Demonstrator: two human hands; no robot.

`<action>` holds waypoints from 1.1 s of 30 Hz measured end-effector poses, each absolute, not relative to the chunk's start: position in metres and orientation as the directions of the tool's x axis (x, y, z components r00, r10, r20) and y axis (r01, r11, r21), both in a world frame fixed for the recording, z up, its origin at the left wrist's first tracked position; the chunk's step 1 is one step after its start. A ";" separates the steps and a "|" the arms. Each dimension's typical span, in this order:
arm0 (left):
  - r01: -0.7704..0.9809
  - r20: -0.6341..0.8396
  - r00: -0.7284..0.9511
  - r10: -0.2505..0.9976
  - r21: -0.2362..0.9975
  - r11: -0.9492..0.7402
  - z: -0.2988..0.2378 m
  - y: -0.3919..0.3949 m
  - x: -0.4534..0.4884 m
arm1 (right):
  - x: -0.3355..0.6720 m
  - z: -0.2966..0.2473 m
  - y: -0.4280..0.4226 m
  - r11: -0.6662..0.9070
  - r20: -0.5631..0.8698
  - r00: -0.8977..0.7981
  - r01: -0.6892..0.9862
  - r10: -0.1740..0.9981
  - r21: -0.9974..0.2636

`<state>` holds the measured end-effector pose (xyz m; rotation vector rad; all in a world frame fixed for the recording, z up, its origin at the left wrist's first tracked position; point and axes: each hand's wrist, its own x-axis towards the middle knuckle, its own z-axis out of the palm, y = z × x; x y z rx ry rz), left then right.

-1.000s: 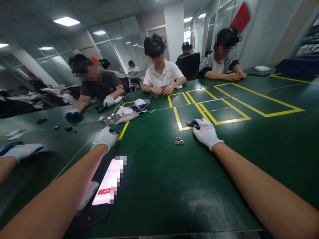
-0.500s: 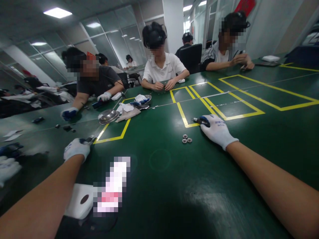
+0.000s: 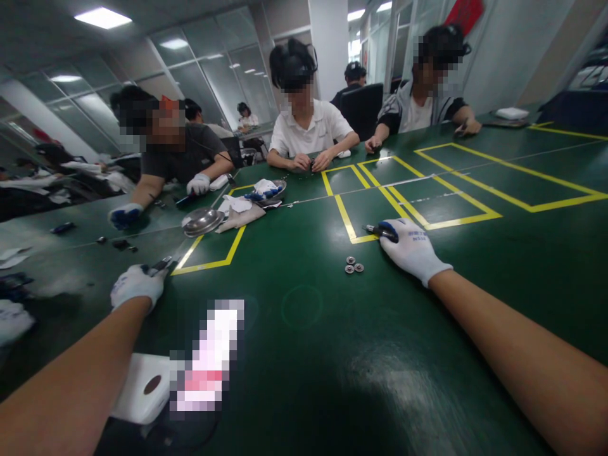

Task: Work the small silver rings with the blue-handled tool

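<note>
My left hand (image 3: 136,285), in a white glove, rests on the green table (image 3: 304,354) at the left and is closed on a small dark metal tool (image 3: 161,263) that sticks out toward a yellow tape corner. Over on the right my gloved right hand (image 3: 411,246) lies on the table, closed around a small dark tool (image 3: 377,230) whose tip points left at the yellow line. Three small metal rings (image 3: 354,265) lie just left of my right hand.
A lit phone (image 3: 209,358) leans on a white stand (image 3: 145,387) near my left forearm. A metal dish (image 3: 202,221), cloths and gloves (image 3: 244,209) sit farther back. Several people work along the far and left sides. Yellow tape rectangles (image 3: 456,190) mark the table.
My left hand has pulled back and to the left, from the yellow tape corner toward me, and a dark tool now shows in it. My right hand stays put with its tool.
</note>
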<state>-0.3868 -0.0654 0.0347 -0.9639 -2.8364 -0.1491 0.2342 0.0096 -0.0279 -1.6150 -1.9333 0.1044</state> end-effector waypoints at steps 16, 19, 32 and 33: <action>0.699 0.162 -0.655 0.738 -0.241 0.673 0.039 -0.064 -0.387 | 0.234 -0.027 0.010 0.252 0.396 -0.067 0.865 0.916 -0.435; 0.776 0.276 -0.517 0.810 -0.249 0.580 0.045 -0.057 -0.376 | 0.234 -0.027 0.010 0.254 0.399 -0.069 0.866 0.914 -0.431; 0.991 0.364 -0.125 0.923 0.098 0.096 0.082 -0.020 -0.195 | 0.235 -0.026 0.009 0.251 0.383 -0.079 0.871 0.920 -0.422; 0.992 0.326 -0.091 0.941 0.109 0.059 0.077 -0.024 -0.179 | 0.235 -0.026 0.009 0.247 0.380 -0.079 0.873 0.922 -0.420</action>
